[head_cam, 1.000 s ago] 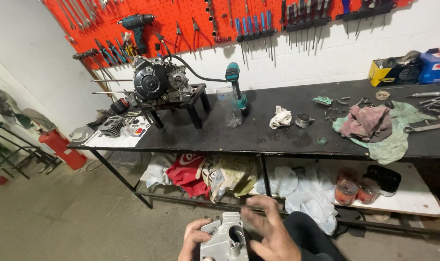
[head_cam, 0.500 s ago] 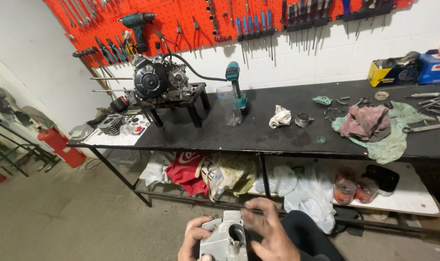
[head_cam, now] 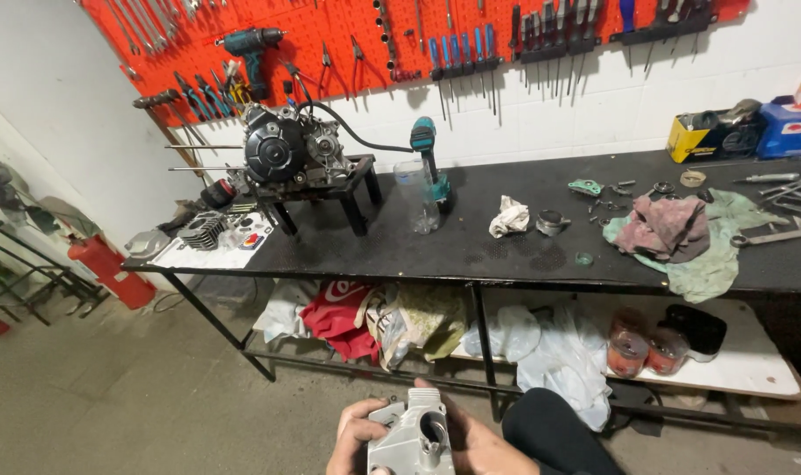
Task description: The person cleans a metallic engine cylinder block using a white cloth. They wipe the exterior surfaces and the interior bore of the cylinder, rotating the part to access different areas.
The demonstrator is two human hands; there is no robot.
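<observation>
Low in frame, my left hand (head_cam: 358,437) and right hand (head_cam: 476,442) cradle a grey cast metal part (head_cam: 413,437) from both sides, fingers wrapped snug, bore facing up for inspection. It sits off the black workbench (head_cam: 471,255), where the engine (head_cam: 288,156) rests on its stand.

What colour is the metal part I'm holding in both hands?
The metal part is silvery grey, bare cast metal, seen best in the head view.
</observation>
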